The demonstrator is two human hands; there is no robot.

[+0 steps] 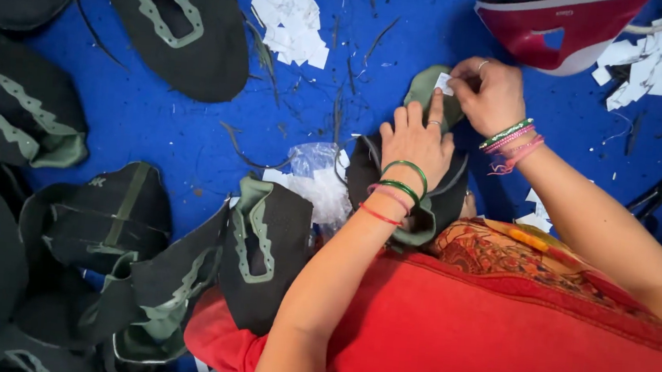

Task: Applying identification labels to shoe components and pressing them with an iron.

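A dark shoe upper (434, 191) with green trim is seen at frame centre, laid on the blue surface (161, 123) and against the red-clad lap. It is pressed flat under the left hand (415, 141), whose fingers are spread slightly apart and laid on the piece, index finger stretched up toward the green tongue (427, 91). A small white label (444, 82) is seen on that tongue, just above the left index fingertip. The label is pinched at its right edge by the right hand (491, 92), fingers curled together on it. Green and red bangles are worn on both wrists. A loose pile of white paper squares (291, 21) is found at upper centre, and another scatter of white squares (645, 66) at upper right, beside a red and white iron (557, 22) at the top edge. A crumpled clear plastic bag (319, 181) is seen just left of the held piece. More dark uppers with green trim (104, 222) are heaped along the left side and lower left. Dark thread scraps are strewn over the blue surface.
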